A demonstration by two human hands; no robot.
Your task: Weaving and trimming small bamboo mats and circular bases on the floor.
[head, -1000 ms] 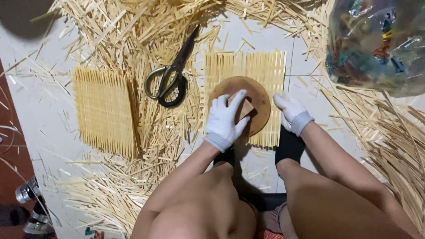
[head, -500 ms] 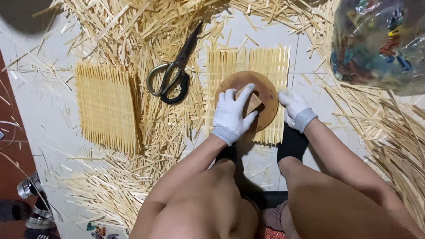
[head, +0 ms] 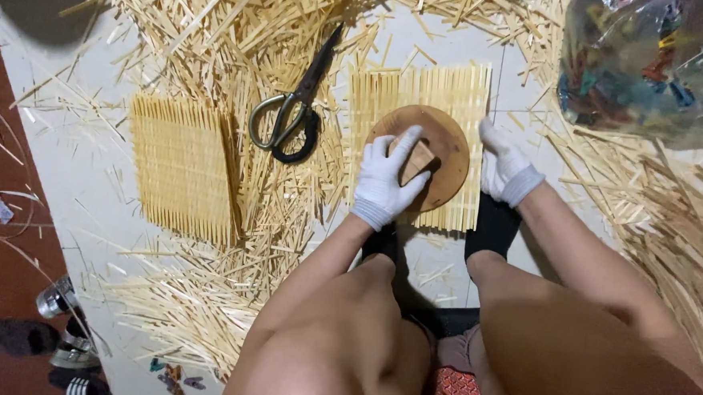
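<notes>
On the pale floor between the straw heaps, the gloved left hand (head: 386,185) grips the block handle of a round wooden disc (head: 434,150) pressed on a stick mat (head: 421,89), while the right hand (head: 504,161), fingers loosely curled and holding nothing, steadies the mat's right edge; uneven pressure could likely skew the loose sticks.

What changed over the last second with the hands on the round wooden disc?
The right hand slid off the wooden disc to the mat's right edge. The left hand stayed gripping the disc's small block. Scissors and second mat unmoved.
</notes>
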